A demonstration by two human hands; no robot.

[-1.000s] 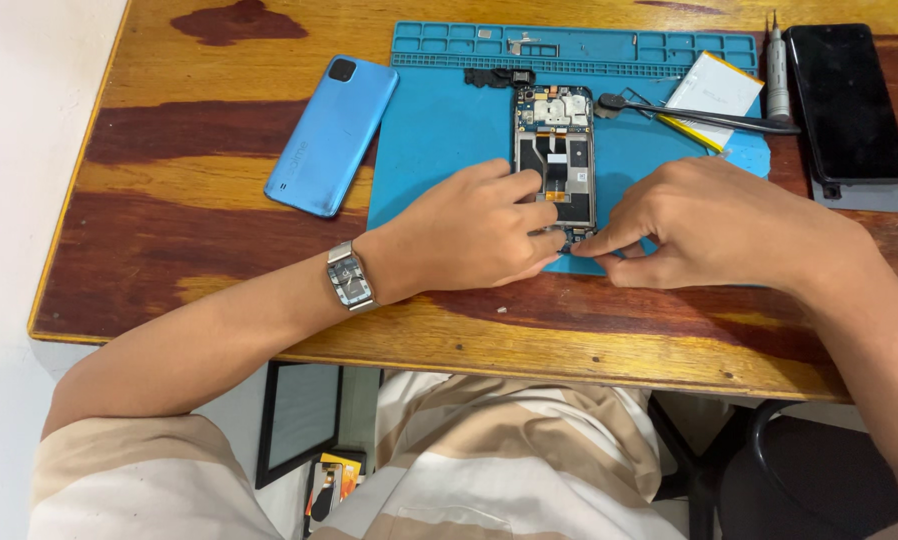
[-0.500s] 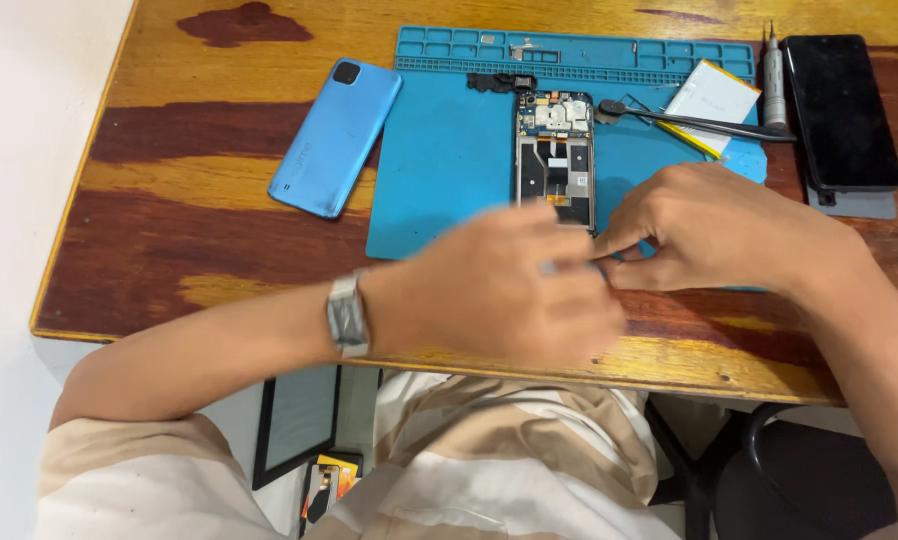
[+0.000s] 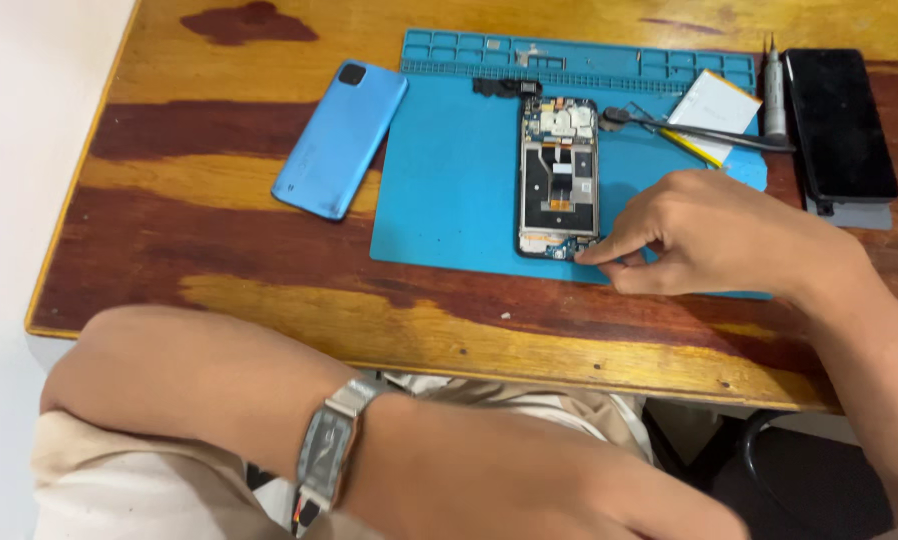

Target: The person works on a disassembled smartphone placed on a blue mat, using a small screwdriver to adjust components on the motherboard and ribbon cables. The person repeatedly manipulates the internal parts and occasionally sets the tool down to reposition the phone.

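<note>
An opened phone (image 3: 559, 175) with its circuit boards bare lies upright on a blue repair mat (image 3: 449, 190). My right hand (image 3: 719, 235) rests on the mat beside it. Its thumb and forefinger are pinched together at the phone's lower right corner, and I see nothing between them. My left hand (image 3: 529, 485) is low in the picture, off the table and close to the camera. Only its back shows, with the fingers out of sight. A square silver wristwatch (image 3: 324, 455) sits on that wrist.
A blue phone back cover (image 3: 339, 140) lies left of the mat. Tweezers (image 3: 699, 130), a white and yellow flat pack (image 3: 714, 105) and a small black part (image 3: 507, 87) lie on the mat's top. A screwdriver (image 3: 774, 90) and a black screen (image 3: 841, 125) lie at the right on the wooden table (image 3: 269, 310).
My left hand has left the phone and pulled back off the table toward me. My right hand has stayed at the phone's lower end.
</note>
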